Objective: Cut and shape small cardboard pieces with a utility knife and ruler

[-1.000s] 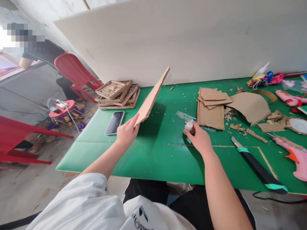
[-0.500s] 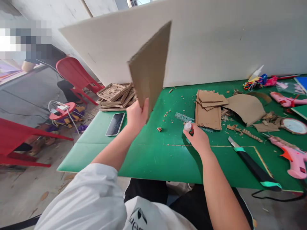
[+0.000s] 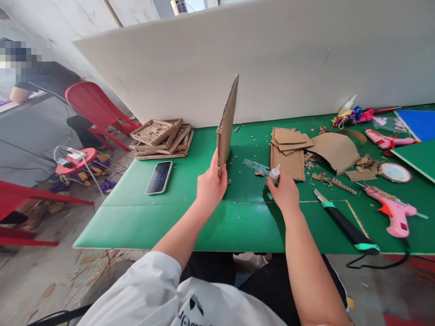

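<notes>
My left hand (image 3: pixel 211 183) is closed on the lower edge of a flat cardboard sheet (image 3: pixel 228 124), which stands upright and nearly edge-on to me. In my right hand (image 3: pixel 285 190) is a small white glue bottle (image 3: pixel 275 173), its nozzle pointing up; the fingers wrap its body and hide part of it. Just beyond the bottle lie a clear ruler (image 3: pixel 255 166) and a stack of cardboard pieces (image 3: pixel 288 154). To the left of the sheet is a pile of cardboard frames (image 3: pixel 162 137).
A phone (image 3: pixel 159 177) lies on the green table (image 3: pixel 136 226). On the right are a utility knife (image 3: pixel 346 224), a pink glue gun (image 3: pixel 394 208), a tape roll (image 3: pixel 394 172) and cardboard scraps. A white panel (image 3: pixel 272 63) stands behind. At the far left a person (image 3: pixel 50 79) sits by a red chair (image 3: pixel 91 104).
The cardboard sheet has come lower and turned from showing its broad face to nearly edge-on. My left hand has moved right, closer to my right hand, which still holds the bottle.
</notes>
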`<action>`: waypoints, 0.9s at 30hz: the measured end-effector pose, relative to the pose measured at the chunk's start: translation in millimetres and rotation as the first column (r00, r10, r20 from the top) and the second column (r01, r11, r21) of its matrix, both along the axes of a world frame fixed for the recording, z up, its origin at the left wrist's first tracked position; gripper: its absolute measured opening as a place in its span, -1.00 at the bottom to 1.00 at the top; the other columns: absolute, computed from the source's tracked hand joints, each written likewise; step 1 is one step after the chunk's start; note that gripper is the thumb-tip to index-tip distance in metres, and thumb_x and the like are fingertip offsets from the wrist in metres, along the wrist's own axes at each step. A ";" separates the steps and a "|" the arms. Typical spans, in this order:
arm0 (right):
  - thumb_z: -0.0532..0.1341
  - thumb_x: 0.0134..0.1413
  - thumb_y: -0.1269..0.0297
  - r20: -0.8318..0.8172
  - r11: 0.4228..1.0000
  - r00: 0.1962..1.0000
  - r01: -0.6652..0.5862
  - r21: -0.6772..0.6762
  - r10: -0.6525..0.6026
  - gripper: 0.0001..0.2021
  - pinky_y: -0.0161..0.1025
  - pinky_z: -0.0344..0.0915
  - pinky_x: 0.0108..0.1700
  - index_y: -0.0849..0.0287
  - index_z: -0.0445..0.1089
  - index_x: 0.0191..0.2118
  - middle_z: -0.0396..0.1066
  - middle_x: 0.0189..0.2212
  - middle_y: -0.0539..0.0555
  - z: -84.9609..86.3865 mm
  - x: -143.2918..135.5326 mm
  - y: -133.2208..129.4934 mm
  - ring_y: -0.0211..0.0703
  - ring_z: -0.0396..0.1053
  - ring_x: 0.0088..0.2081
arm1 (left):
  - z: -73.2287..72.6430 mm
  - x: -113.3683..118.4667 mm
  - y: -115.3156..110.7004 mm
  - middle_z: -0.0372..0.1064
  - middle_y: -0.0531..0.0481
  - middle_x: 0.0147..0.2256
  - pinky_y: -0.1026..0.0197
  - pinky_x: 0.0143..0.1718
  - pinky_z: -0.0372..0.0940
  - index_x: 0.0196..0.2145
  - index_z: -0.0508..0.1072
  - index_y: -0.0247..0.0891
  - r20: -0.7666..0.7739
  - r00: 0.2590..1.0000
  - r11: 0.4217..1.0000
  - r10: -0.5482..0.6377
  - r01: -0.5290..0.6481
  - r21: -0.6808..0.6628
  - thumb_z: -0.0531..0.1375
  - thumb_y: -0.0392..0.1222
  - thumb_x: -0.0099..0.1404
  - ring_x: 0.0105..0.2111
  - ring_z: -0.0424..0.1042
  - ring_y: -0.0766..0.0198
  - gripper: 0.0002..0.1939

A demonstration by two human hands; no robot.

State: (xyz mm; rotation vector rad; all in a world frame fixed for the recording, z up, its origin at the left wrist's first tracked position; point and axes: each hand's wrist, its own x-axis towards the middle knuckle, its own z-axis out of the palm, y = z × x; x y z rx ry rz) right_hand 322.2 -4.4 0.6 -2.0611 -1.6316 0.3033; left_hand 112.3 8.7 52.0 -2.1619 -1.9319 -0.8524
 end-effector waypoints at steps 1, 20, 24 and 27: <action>0.04 0.12 0.11 -0.003 1.000 1.000 0.029 0.001 -0.029 -0.74 -0.27 0.03 -0.43 0.18 0.24 -0.17 0.41 -0.33 0.15 1.9 3.7 -1.4 -0.04 0.34 -0.29 | 1.0 8.7 3.6 0.46 -0.07 -0.48 0.24 -0.53 0.13 0.17 0.18 -0.31 0.019 1.000 1.000 -0.014 0.014 -0.009 -0.06 -0.11 0.36 -0.57 0.42 0.19 -0.53; 0.23 0.02 0.29 0.197 0.981 0.973 0.151 -0.123 -0.125 -0.80 -0.25 0.05 -0.44 0.16 0.31 -0.19 0.43 -0.33 0.20 -6.3 58.4 -3.1 0.05 0.37 -0.24 | 8.0 -20.4 29.0 0.49 -0.24 -0.34 0.00 -0.28 0.32 -0.13 0.37 -0.33 0.289 0.924 0.966 0.249 -0.257 -0.011 -0.07 0.06 0.27 -0.28 0.49 -0.09 -0.55; 0.24 0.01 0.31 0.188 0.990 0.981 0.074 -0.121 -0.051 -0.77 -0.24 0.11 -0.39 0.16 0.32 -0.16 0.44 -0.30 0.18 -12.8 59.7 0.5 0.02 0.37 -0.22 | 5.2 -19.5 28.9 0.50 -0.23 -0.32 0.00 -0.26 0.33 -0.11 0.36 -0.31 0.305 0.925 0.972 0.228 -0.234 -0.018 -0.05 0.05 0.26 -0.26 0.49 -0.08 -0.57; 0.26 -0.03 0.32 0.176 0.993 0.984 0.017 -0.114 0.004 -0.76 -0.20 0.17 -0.26 0.19 0.33 -0.19 0.42 -0.25 0.20 -17.0 61.3 4.6 0.04 0.35 -0.17 | 3.6 -11.6 28.8 0.50 -0.23 -0.28 0.01 -0.25 0.33 -0.11 0.36 -0.30 0.318 0.929 0.982 0.188 -0.189 -0.028 -0.03 0.03 0.25 -0.24 0.49 -0.08 -0.58</action>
